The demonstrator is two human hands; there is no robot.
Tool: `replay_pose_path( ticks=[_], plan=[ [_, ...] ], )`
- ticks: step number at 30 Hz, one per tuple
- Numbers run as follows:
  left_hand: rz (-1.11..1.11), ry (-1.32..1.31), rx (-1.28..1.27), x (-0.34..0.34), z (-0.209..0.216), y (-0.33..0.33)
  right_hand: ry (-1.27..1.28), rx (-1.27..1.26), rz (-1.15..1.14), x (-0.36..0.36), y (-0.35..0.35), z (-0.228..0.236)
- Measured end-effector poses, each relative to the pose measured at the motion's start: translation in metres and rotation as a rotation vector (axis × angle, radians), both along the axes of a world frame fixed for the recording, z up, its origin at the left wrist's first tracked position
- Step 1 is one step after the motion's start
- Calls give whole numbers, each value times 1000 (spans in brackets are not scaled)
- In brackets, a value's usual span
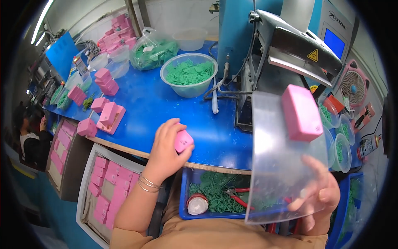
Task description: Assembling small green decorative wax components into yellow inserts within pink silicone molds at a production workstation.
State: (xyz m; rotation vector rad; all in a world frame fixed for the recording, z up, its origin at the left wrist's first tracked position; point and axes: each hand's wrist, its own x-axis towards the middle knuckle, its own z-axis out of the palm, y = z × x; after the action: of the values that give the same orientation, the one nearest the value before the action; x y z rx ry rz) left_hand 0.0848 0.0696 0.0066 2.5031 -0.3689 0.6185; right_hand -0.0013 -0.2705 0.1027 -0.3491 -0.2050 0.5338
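Observation:
My left hand (166, 143) is closed around a small pink block (182, 141), just above the blue tabletop near its front edge. My right hand (317, 191) shows partly through a clear plastic panel (273, 166) at the right; its fingers are apart and somewhat blurred, and I see nothing held in them. A larger pink block (302, 114) stands at the panel's upper right, in front of the machine; whether it rests on the panel I cannot tell. Below the table edge, a blue bin (185, 209) holds green plastic pieces, red-handled pliers (238, 199) and a round white-topped container (197, 205).
A press machine (286, 45) stands at the back right. A clear bowl (188, 87) of green pieces sits mid-table beside a bag (153, 52). Pink blocks (110, 114) stand at left; more fill a white-rimmed box (87, 189) below. Another person (35, 137) sits far left.

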Motion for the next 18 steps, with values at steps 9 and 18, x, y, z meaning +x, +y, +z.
replay_pose_path(
  ticks=[9,18],
  plan=[
    [-83,12,-7,-5,-2,-10,-141,-145,-25,59,-16,-1],
    [119,-89,69,-11,-4,-13,-70,-679,-630,96,-6,-3]
  ],
)
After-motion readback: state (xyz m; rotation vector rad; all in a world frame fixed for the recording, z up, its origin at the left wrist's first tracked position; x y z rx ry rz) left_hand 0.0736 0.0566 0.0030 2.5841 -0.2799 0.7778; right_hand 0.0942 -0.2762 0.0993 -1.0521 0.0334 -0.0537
